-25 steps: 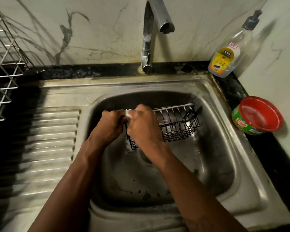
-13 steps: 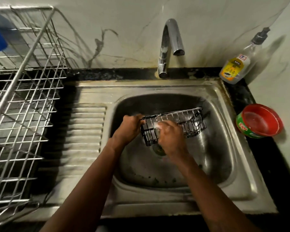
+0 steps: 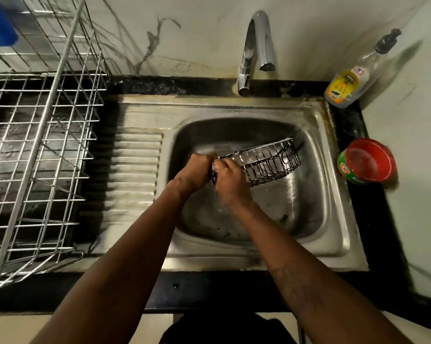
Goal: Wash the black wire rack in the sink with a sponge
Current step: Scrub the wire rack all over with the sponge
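Now black wire rack [image 3: 266,162] right of both gripping hands.

The sink [image 3: 318,135] is shiny steel, dull and stained in places. The tap [image 3: 257,45] is smooth, bright metal. The black wire rack [image 3: 271,162] is thin dark wire with white foam on it. The drying rack [image 3: 43,135] is shiny silver wire. The soap bottle [image 3: 351,80] is clear plastic. The red tub [image 3: 366,161] is glossy plastic. The wall [image 3: 197,33] looks like smooth marble.
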Demonstrator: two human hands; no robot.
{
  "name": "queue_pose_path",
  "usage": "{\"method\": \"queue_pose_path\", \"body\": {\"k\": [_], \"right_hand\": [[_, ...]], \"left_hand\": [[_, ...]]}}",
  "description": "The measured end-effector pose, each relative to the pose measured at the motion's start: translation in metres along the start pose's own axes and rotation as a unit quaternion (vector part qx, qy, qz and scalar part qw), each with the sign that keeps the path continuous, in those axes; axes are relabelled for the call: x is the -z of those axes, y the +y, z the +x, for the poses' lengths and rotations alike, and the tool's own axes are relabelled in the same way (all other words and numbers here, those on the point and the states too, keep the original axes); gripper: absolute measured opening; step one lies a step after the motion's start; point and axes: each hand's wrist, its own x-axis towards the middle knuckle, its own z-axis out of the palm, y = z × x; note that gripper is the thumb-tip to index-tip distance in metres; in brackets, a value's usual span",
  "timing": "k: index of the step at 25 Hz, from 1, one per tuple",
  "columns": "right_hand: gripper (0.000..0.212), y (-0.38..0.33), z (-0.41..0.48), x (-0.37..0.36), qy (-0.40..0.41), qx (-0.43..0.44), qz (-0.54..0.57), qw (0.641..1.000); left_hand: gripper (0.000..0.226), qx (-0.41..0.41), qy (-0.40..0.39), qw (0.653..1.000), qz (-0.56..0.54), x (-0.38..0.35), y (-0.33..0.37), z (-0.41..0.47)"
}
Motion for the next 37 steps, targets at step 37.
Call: {"method": "queue_pose_path", "body": {"k": [37], "right_hand": [[0.034, 0.106, 0.023, 0.086, -0.031, -0.161, 0.021, 0.986]], "left_hand": [[0.031, 0.111, -0.086, 0.989, 0.036, -0.004, 0.012, 0.018]]}}
